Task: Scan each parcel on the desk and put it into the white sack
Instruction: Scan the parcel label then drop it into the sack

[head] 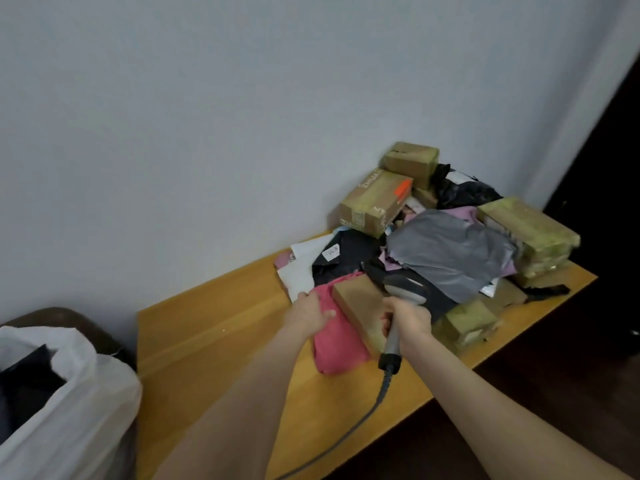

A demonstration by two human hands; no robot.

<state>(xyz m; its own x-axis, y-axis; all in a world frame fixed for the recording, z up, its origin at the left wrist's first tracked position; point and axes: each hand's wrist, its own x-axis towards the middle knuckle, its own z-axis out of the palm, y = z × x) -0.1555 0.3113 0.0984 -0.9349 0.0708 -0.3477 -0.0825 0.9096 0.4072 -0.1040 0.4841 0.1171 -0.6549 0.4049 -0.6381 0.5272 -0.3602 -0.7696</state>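
At a wooden worktop [207, 341] set against a pale wall, a person leans over a heap of parcels [433, 230]. The left hand [310, 311] is laid on a pink parcel [337, 344] at the heap's near edge, its grip apart and the fingers flat on the soft wrapping rather than curled round it. The right hand [407, 320] has its grip clamped round the handle of a grey scanner [405, 289], whose head points into the pile and whose cable [346, 434] trails off the near edge. A brown box [360, 306] lies tilted against the pink parcel's right side, touching it, with a grey poly bag [453, 258] and cartons [375, 202] stacked behind. The white sack [69, 393] sits well apart to the left, beyond the worktop's end, its mouth open and dark items inside. No label shows on the pink parcel from this view, so its scan appears not yet done. The risks look plain. Drawing the pink parcel out could tip the leaning box and loosen the heap toward the worktop's edge. The scanner, aimed so near several packages, could read a neighbour's label. The cable could also snag a parcel as the arm swings.
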